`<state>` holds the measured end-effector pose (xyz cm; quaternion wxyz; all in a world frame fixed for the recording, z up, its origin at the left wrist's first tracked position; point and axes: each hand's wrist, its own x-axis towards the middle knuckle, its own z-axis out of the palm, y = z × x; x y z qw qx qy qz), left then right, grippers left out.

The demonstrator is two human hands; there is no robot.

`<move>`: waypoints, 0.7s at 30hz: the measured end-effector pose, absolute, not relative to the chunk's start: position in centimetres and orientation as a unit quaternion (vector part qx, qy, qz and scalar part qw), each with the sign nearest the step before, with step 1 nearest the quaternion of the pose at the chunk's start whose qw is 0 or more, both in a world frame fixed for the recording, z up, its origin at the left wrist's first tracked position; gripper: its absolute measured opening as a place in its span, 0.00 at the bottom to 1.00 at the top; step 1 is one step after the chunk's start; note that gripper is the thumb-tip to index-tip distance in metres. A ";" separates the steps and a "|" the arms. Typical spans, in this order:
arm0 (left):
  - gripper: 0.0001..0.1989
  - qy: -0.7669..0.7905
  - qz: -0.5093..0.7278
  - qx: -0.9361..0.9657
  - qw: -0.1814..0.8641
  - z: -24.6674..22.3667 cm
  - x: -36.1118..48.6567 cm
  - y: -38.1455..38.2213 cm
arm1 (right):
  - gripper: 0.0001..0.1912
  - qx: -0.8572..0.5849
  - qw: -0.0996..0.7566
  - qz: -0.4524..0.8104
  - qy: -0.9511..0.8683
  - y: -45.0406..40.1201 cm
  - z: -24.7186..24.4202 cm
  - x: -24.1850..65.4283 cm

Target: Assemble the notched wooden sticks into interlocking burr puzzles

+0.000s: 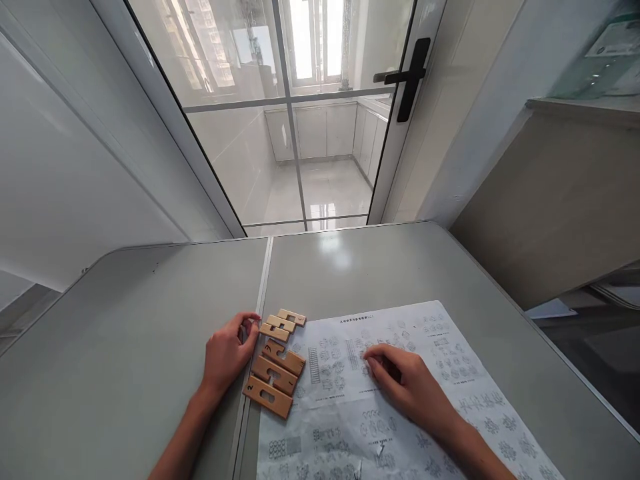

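Observation:
My left hand (pixel 229 351) rests on the table beside a column of flat notched wooden puzzle pieces, its fingers loosely curled with nothing visible in them. Its fingertips are right by the lighter, smaller pieces (pixel 275 332); whether they touch cannot be made out. Below these lie larger brown pieces (pixel 273 377) with cut-out slots and dark numerals, side by side and partly over the sheet's left edge. On the printed paper sheet (pixel 350 417) lies my right hand (pixel 406 383), thumb and index finger drawn together, holding nothing I can see. Small line diagrams cover the sheet.
The grey table (pixel 165 320) has a pale seam (pixel 265 273) running across it. Beyond its far edge stands a glazed door (pixel 325 180) with a black handle (pixel 413 77). A brown panel (pixel 545 200) rises at the right, with a clear greenish container (pixel 607 60) above.

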<state>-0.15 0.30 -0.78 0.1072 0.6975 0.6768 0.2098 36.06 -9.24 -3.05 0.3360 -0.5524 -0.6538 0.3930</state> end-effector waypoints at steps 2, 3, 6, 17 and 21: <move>0.20 0.678 0.210 0.697 0.104 -0.8 -0.2 0.3 | 0.13 -0.552 0.337 0.393 -0.654 -9.2 -3.1 36.1; 0.19 0.678 0.209 0.697 0.103 -0.8 -0.2 0.3 | 0.13 -0.551 0.338 0.394 -0.654 -9.2 -3.1 36.1; 0.20 0.678 0.208 0.698 0.104 -0.7 -0.1 0.3 | 0.13 -0.550 0.339 0.396 -0.653 -9.2 -3.2 36.1; 0.20 0.676 0.211 0.699 0.104 -0.5 0.1 0.4 | 0.14 -0.549 0.337 0.407 -0.647 -9.2 -3.1 36.1; 0.21 0.679 0.209 0.695 0.111 -0.5 0.1 0.4 | 0.14 -0.553 0.333 0.406 -0.647 -9.2 -3.3 36.1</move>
